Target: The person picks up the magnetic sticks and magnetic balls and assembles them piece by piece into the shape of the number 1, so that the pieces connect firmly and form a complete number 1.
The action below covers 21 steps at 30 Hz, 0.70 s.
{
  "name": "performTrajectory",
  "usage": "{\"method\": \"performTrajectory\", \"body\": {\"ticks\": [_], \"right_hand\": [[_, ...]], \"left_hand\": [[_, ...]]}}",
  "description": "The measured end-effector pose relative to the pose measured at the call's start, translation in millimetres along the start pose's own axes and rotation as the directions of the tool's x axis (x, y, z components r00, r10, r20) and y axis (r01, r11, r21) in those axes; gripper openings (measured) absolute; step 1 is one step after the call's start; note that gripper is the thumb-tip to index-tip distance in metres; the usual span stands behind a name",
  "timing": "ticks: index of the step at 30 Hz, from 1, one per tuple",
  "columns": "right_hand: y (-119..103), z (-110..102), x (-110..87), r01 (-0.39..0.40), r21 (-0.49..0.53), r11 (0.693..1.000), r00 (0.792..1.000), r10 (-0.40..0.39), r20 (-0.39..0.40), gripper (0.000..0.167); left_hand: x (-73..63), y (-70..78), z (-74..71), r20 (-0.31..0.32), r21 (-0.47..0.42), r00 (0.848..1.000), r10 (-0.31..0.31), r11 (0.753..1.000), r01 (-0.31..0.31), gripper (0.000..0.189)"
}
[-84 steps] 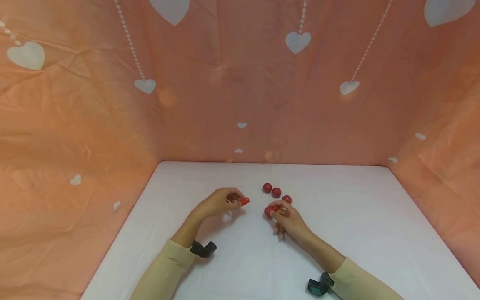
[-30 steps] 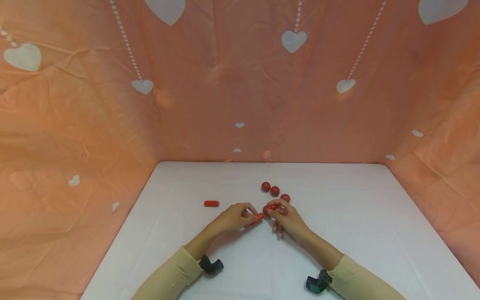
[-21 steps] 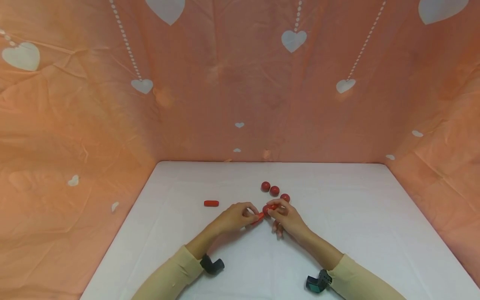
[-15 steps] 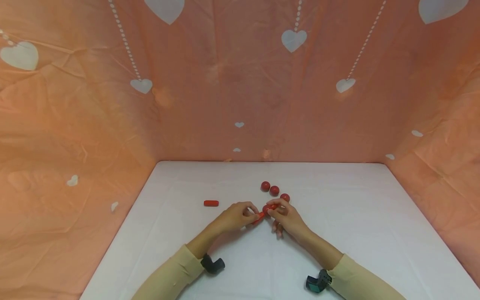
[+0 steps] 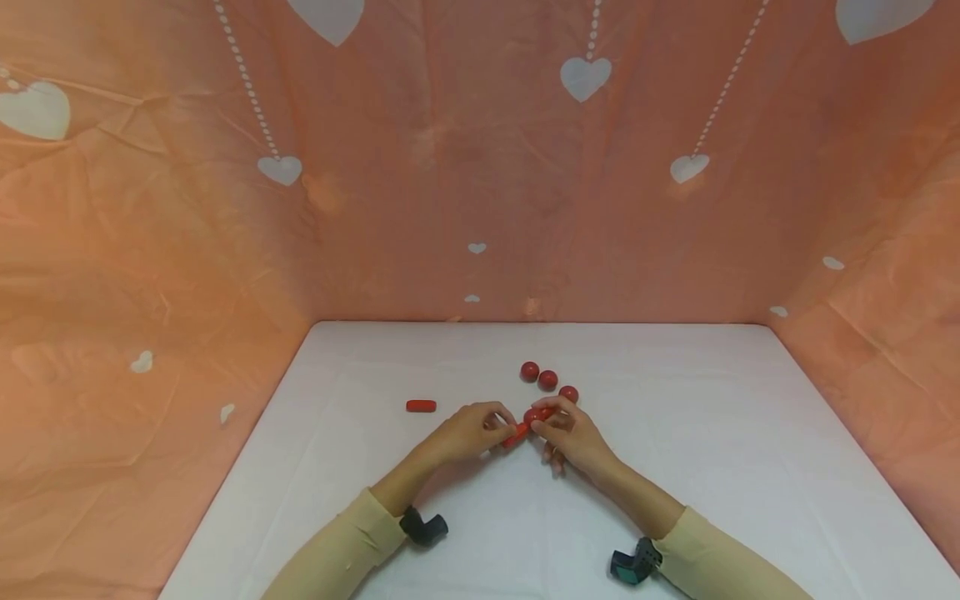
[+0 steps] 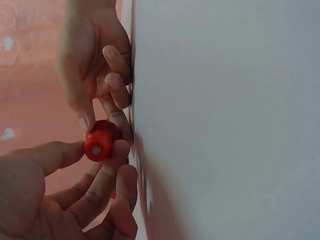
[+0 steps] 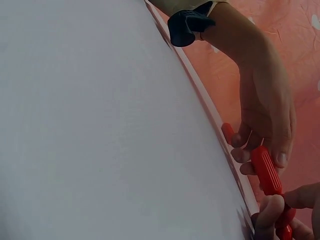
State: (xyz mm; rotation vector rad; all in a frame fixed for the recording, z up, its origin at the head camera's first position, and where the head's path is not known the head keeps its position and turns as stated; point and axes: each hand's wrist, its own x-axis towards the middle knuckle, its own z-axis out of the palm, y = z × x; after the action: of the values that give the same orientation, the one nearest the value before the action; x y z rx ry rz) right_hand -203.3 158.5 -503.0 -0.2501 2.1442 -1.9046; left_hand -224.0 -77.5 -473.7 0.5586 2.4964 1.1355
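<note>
In the head view, my left hand (image 5: 472, 431) pinches a red ribbed rod (image 5: 516, 435) between thumb and fingers. A grey metal-looking disc shows on the end of the rod (image 6: 97, 150) in the left wrist view. Its far end meets a red ball (image 5: 532, 416), which my right hand (image 5: 577, 439) grips with thumb and fingers. From the ball's other side a second red rod (image 7: 284, 232) juts out, partly covered by the right fingers. The right wrist view shows rod (image 7: 266, 170), ball (image 7: 287, 216) and second rod in a line.
Three loose red balls, a far one (image 5: 529, 372), a middle one (image 5: 547, 381) and a near one (image 5: 568, 394), lie just beyond my right hand. Another red rod (image 5: 421, 406) rests left of them on the white table (image 5: 675, 400). Orange cloth (image 5: 480, 183) with hearts surrounds the table.
My left hand has come right and nearer with its rod, uncovering the loose rod on the table. The gap between held rod and ball has closed. The right hand stays about where it was.
</note>
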Motion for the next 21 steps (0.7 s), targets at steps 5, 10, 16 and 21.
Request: {"method": "performTrajectory", "body": {"ticks": [5, 10, 16, 21], "right_hand": [[0.6, 0.6, 1.6, 0.001, -0.010, 1.000, 1.000, -0.002, -0.011, 0.040], [1.1, 0.9, 2.4, -0.011, -0.002, 1.000, 1.000, 0.011, -0.014, 0.041], [1.7, 0.2, 2.2, 0.000, 0.008, 1.000, 1.000, 0.000, 0.002, 0.042], [2.0, -0.6, 1.9, -0.013, 0.011, 1.000, 1.000, 0.013, -0.001, 0.042]], "left_hand": [[-1.8, 1.4, -4.9, -0.015, 0.013, 1.000, -0.018, 1.000, 0.018, 0.013], [-0.4, 2.9, -11.6, -0.036, 0.024, 0.999, -0.014, 1.000, 0.015, 0.016], [4.6, 4.7, -18.7, -0.064, 0.017, 0.998, 0.010, 1.000, -0.009, 0.016], [13.1, 7.4, -21.5, -0.100, 0.050, 0.995, 0.003, 0.999, 0.002, 0.017]]}}
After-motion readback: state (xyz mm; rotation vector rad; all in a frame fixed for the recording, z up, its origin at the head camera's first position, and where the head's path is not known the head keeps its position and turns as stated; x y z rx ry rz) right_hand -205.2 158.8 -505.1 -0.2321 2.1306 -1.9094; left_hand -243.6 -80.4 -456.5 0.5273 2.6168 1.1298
